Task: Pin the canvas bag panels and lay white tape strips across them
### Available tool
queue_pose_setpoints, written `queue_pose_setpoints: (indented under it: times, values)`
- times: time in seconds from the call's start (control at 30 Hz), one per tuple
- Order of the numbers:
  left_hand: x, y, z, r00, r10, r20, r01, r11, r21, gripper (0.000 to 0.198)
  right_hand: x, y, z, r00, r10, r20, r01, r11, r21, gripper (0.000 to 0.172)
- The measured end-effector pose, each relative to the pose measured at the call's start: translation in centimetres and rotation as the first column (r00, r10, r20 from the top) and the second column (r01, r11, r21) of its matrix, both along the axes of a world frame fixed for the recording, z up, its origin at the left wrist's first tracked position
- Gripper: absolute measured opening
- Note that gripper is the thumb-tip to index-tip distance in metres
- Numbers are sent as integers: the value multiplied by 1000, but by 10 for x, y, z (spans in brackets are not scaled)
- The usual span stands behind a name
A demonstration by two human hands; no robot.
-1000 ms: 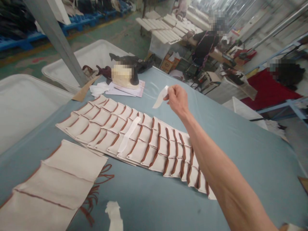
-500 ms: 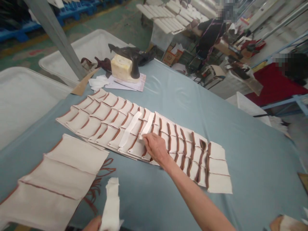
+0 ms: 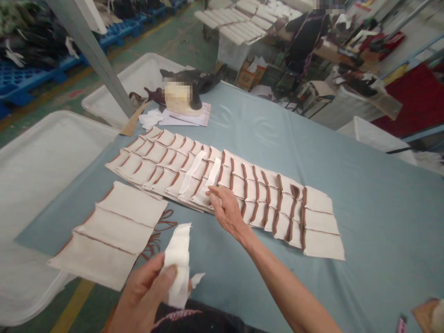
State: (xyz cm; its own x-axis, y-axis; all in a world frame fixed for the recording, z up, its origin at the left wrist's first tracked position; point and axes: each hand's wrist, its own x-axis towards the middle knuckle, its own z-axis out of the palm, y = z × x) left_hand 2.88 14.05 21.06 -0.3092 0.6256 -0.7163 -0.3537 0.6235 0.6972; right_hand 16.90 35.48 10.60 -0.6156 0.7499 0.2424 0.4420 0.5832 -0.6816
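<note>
My left hand point(image 3: 142, 289) is closed on a bundle of white strips point(image 3: 178, 261), thumb on top, near the table's front edge. My right hand point(image 3: 227, 210) reaches over a long row of overlapping cream fabric panels point(image 3: 321, 245) with brown edging. Its fingers are a little apart, and the fingertips rest at the lower end of a white strip point(image 3: 213, 173) lying across the panels. A second white strip point(image 3: 193, 172) lies to its left, roughly parallel. Another cream panel piece point(image 3: 118, 217) lies at the left, with loose brown cords point(image 3: 163, 222) beside it.
The panels lie on a blue-grey covered table point(image 3: 367, 199). At its far end are a yellowish block point(image 3: 178, 99), papers point(image 3: 204, 115) and dark cloth point(image 3: 208, 81). White tubs point(image 3: 45, 166) stand on the left by a metal post point(image 3: 93, 60). A person point(image 3: 307, 44) works behind.
My left hand has risen into view with the white strips. My right hand's fingers have loosened from a pinch at the strip's end. The whole view has shifted a little.
</note>
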Motion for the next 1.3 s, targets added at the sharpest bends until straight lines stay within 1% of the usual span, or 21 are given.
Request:
queue_pose_setpoints:
  times: [0.07,0.17,0.27,0.33,0.4,0.53,0.6,0.67,0.73,0.8,0.87,0.93,1.03,1.1,1.17,1.23,1.3]
  values:
    - [5,9,11,997,-12,71,10,999,40,45,11,-15,24,997,-40,-70,38,999,-33,26]
    - [11,18,24,993,-67,95,59,994,89,52,31,-45,66,988,-27,-152,19,999,-51,20]
    - [16,20,30,981,-138,134,115,980,165,53,50,-72,106,961,63,-269,-55,998,38,19]
    - [20,20,31,960,-211,182,161,953,255,54,58,-85,124,937,121,-329,-95,991,93,23]
    - [24,19,32,936,-272,223,195,929,314,57,64,-94,135,928,151,-340,-119,986,112,25]
    - [30,16,40,921,-282,270,194,930,311,59,72,-103,141,947,182,-266,-142,976,163,23]
    - [32,16,45,921,-295,253,210,926,314,60,74,-106,142,959,180,-221,-137,971,197,24]
    - [32,14,48,918,-335,212,255,908,332,63,76,-111,143,968,164,-191,-122,969,214,24]
    - [32,12,48,903,-394,171,311,874,374,65,77,-116,145,972,145,-187,-104,971,215,25]
    - [31,9,48,892,-423,159,331,851,407,65,78,-122,148,972,123,-201,-83,977,197,28]
    - [30,4,48,895,-410,176,312,857,410,61,78,-129,152,968,101,-228,-62,983,171,31]
    - [29,1,49,904,-394,168,301,864,402,54,78,-134,155,965,74,-252,-37,988,150,31]
    - [26,-3,50,892,-445,81,374,827,418,51,76,-141,158,967,51,-249,-4,982,188,24]
    - [24,-4,52,877,-480,28,423,797,430,51,74,-145,160,975,51,-216,2,971,238,20]
    - [22,-6,53,868,-496,-32,460,777,430,46,71,-148,161,984,47,-174,4,960,280,16]
    - [21,-8,55,860,-490,-145,502,758,416,35,68,-151,163,991,37,-126,6,947,322,13]
    - [21,-11,56,834,-467,-293,551,737,393,27,66,-154,165,997,30,-65,-3,922,388,10]
